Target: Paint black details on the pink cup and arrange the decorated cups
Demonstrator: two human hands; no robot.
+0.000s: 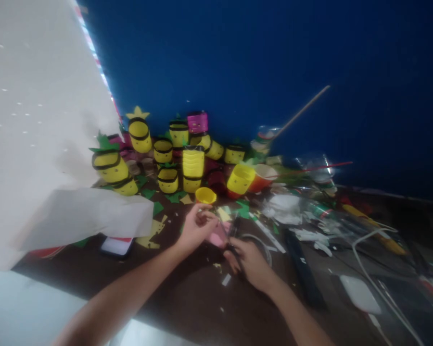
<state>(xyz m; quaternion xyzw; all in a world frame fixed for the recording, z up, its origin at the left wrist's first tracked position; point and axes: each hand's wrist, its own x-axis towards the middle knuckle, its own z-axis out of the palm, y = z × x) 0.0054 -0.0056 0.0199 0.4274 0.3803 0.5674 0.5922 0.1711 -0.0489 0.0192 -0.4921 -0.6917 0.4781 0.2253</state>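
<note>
My left hand is closed, fingers pinched together near a pink piece; whether it grips that piece is blurred. Dark-handled scissors are in my right hand, their blades pointing up and left beside the pink piece. Just beyond my left hand sits a small yellow cup. Behind it stand several yellow cups with black rims, some with green leaf shapes on top. A brighter yellow cup leans at the right of this group.
A phone and a white sheet lie on the left. Green and beige scraps are scattered about. On the right are a long black object, white cables, clear plastic and a white device. A blue wall rises behind.
</note>
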